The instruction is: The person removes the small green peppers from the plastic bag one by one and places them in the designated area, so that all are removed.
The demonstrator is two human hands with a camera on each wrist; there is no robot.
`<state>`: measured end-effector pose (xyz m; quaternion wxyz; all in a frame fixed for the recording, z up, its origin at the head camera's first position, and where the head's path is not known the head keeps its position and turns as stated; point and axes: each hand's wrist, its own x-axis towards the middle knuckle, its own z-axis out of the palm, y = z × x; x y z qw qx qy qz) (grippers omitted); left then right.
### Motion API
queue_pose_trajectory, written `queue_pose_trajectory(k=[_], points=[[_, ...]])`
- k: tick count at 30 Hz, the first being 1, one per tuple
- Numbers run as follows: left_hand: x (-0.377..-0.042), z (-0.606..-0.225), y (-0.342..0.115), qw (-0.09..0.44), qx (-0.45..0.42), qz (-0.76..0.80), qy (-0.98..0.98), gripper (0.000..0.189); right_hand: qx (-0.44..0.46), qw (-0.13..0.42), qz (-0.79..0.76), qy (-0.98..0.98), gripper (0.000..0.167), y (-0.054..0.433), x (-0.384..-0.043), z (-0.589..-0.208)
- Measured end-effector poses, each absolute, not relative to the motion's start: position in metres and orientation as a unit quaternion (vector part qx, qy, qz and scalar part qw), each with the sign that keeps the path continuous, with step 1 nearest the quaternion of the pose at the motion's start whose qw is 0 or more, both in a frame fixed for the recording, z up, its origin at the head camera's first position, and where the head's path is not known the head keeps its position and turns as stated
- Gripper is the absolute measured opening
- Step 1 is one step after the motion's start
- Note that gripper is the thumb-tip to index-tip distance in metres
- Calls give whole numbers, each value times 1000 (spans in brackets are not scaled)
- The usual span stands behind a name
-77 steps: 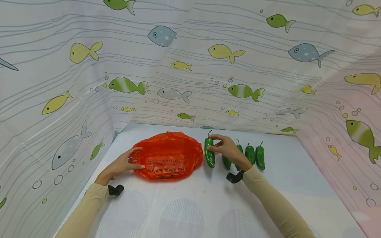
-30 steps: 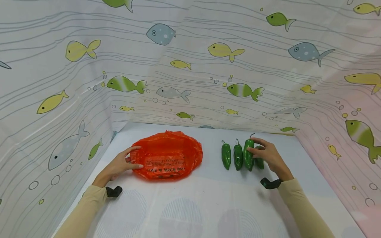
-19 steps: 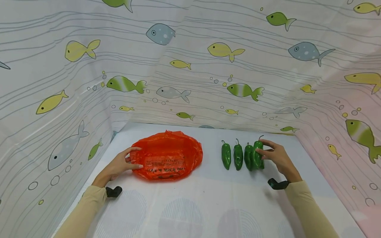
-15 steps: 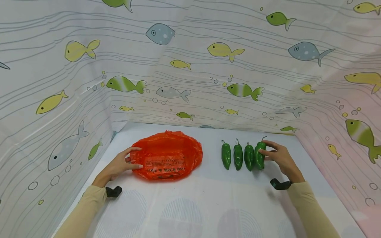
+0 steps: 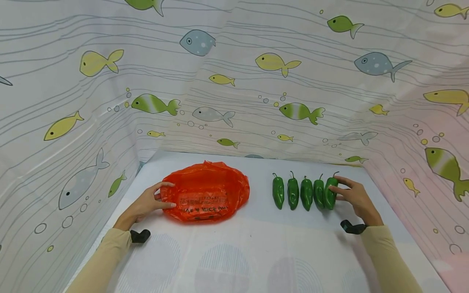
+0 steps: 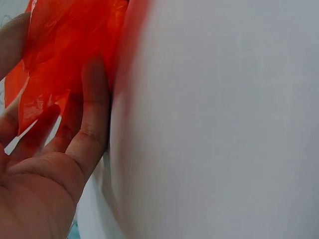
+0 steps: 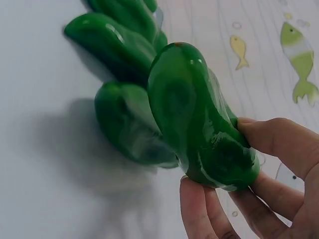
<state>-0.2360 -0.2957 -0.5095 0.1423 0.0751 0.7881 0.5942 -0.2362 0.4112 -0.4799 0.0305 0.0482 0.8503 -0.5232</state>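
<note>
My left hand (image 5: 148, 201) holds the left side of a crumpled orange-red plastic bag (image 5: 205, 213), which lies with its mouth spread wide. The bag's thin film (image 6: 75, 55) passes between the thumb and fingers in the left wrist view. At the right end of a row of green jalapeño peppers (image 5: 293, 193), my right hand (image 5: 353, 195) pinches another jalapeño pepper (image 5: 331, 194) between thumb and fingertips, stem up. In the right wrist view this held pepper (image 7: 199, 114) is tilted and raised off the table, overlapping the nearest lying pepper (image 7: 129, 124).
A white table (image 5: 234, 252) with pale circle prints carries everything. Behind it and along both sides rise fish-patterned curtain walls (image 5: 249, 122). Each wrist wears a black camera mount, such as the right one (image 5: 353, 227).
My right hand has carried its pepper rightward from beside the bag, over the row, to the row's right end. My left hand stays at the bag.
</note>
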Motion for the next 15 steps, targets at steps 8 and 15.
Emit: queue_pose_trajectory(k=[8, 15], points=[[-237, -511, -296, 138, 81, 594, 788, 77, 55, 40, -513, 856, 80, 420, -239, -489], [-237, -511, -296, 140, 84, 596, 786, 77, 54, 42, -505, 860, 81, 426, -242, -497]])
